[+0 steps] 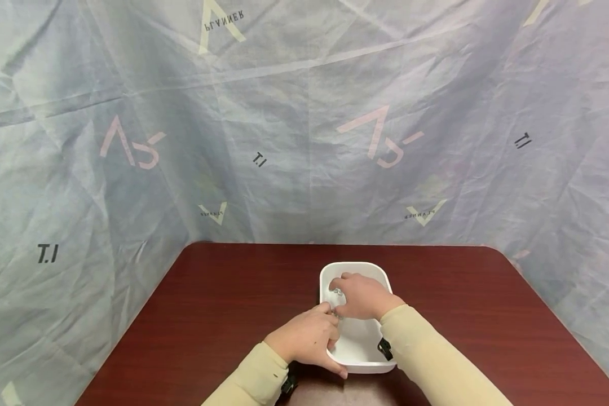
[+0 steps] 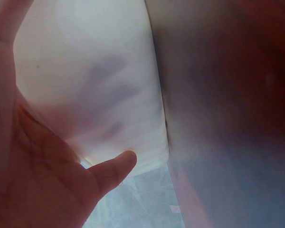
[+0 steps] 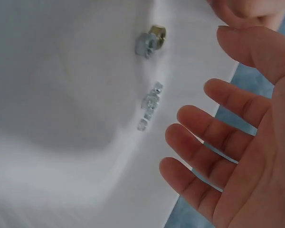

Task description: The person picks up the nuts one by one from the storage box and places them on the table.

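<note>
A white rectangular plastic box [image 1: 357, 369] with rounded corners stands on the table, tilt uncertain. My left hand [image 1: 308, 337] grips its near left side, fingers bent over the rim and thumb against the outside; the left wrist view shows that thumb [image 2: 118, 169] on the box wall. Inside the box is my right hand [image 1: 363, 296], its fingers relaxed and spread, holding nothing. Beside those fingertips, along the inner wall, lie a larger silver-coloured flange nut [image 3: 145, 45], a brass-coloured nut [image 3: 158, 35] and a row of several small silver nuts [image 3: 150, 103].
A dark red wood-grain table [image 1: 223, 293] stretches to both sides of the box. Behind it and at the sides hangs a grey printed cloth [image 1: 304, 124]. A black strap piece [image 1: 385, 348] shows at the right wrist.
</note>
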`<move>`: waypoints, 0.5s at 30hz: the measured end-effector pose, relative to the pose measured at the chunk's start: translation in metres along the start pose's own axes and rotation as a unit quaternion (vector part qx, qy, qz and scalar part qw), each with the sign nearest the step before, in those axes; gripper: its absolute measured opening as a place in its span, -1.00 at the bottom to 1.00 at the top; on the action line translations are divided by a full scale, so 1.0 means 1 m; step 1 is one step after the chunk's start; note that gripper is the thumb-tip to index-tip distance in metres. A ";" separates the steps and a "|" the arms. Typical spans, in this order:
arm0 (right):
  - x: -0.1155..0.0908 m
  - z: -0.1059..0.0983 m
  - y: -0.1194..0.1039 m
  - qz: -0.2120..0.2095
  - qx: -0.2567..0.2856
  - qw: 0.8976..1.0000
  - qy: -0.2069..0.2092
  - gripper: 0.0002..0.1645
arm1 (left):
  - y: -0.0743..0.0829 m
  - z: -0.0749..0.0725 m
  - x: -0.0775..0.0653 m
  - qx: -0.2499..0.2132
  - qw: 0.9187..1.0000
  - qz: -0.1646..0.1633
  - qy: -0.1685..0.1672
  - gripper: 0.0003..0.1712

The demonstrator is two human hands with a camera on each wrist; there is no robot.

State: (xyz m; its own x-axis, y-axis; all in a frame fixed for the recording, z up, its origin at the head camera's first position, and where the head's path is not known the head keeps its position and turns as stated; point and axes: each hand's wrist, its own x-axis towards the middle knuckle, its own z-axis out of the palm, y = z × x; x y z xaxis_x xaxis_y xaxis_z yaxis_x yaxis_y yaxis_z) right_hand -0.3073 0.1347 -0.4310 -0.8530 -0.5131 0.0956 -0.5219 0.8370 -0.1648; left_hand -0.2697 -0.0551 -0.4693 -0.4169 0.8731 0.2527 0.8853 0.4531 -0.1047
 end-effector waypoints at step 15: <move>0.002 0.020 -0.005 -0.002 -0.007 0.999 -0.035 -0.64 | 0.001 -0.003 0.002 -0.005 1.000 0.012 0.012 -0.35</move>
State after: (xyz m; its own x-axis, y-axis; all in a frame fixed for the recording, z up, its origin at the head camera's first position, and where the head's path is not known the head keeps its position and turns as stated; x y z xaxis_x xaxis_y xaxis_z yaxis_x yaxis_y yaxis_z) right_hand -0.3064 0.1261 -0.4499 -0.8487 -0.5282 0.0264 -0.5257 0.8372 -0.1510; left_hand -0.2690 -0.0535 -0.4665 -0.3905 0.8794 0.2725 0.8974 0.4296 -0.1006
